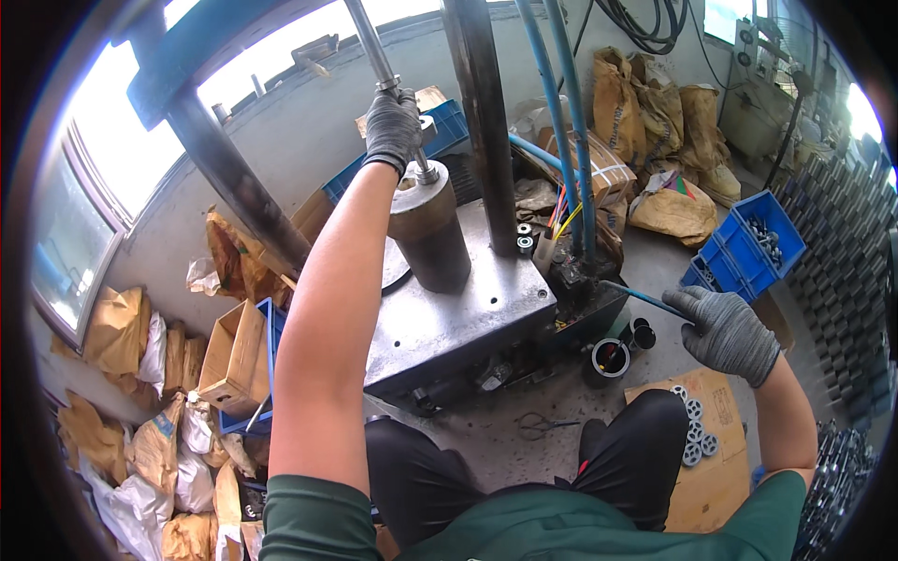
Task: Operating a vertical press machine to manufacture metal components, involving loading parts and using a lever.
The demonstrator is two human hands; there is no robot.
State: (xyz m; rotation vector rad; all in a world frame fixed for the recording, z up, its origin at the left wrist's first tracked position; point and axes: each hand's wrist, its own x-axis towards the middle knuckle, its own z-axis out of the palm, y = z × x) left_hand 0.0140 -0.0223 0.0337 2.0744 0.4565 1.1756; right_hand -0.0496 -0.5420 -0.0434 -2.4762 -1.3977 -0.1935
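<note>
My left hand [393, 126], in a grey knit glove, is raised at the press with its fingers wrapped round a metal rod. The upright steel rod [369, 42] comes down from above into the hand. Just below, a short metal pin [424, 171] stands on top of a thick steel cylinder [440, 245]. A shiny ring [427, 128] shows beside the fingers, partly hidden by the glove. The cylinder rests on a flat metal press bed [486, 313]. My right hand [734, 332], gloved too, is closed on the end of a thin lever [650, 301] at the machine's right.
Dark press columns [482, 122] and blue pipes [575, 131] rise around the bed. Blue crates [748, 245] of metal parts stand at the right, near a stacked wall of parts [837, 252]. Small wheels [693, 430] lie on cardboard [716, 477]. Sacks [154, 449] fill the left.
</note>
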